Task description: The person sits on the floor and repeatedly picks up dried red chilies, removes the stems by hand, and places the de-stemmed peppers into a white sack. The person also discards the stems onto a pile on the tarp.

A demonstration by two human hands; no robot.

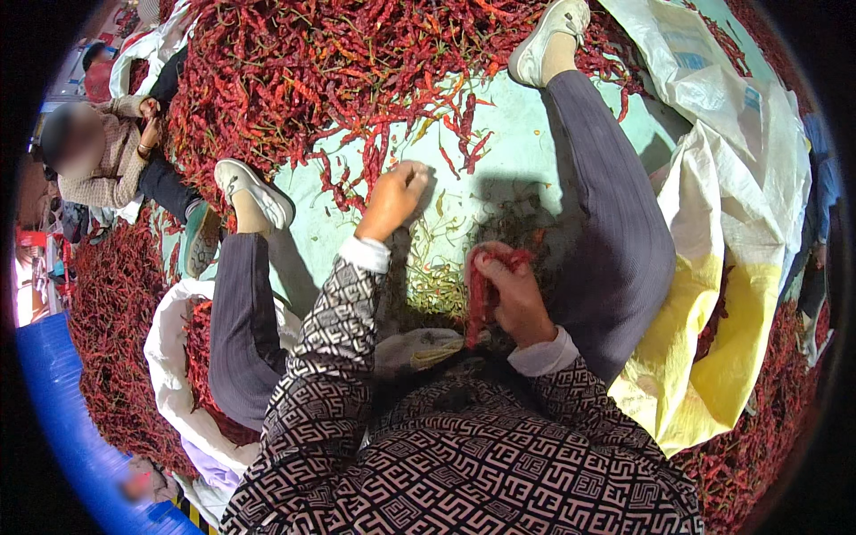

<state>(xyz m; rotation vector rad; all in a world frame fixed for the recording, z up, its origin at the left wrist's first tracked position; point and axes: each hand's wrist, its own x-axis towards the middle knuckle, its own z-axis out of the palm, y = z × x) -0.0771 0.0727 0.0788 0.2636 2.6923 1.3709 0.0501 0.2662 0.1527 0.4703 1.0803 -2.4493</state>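
My right hand (520, 302) is closed around several dried red chili peppers (477, 297), which hang down past the fingers, close to my body. Farther forward, my left hand (394, 199) is held over the pale green sheet (515, 127) with its fingers curled. Whether anything is between those fingertips cannot be made out. Just beyond and left of it lie loose red chilies (344, 190), at the near edge of a large heap of dried red chilies (301, 73). Broken stems and pale bits (435, 247) litter the sheet between my hands.
On my left stands an open white sack (164, 354) holding red chilies. A white and yellow woven sack (735, 214) lies along my right leg. My shoes (257, 194) rest against the heap. Another person (100, 154) sits at the left, hands together near the chilies.
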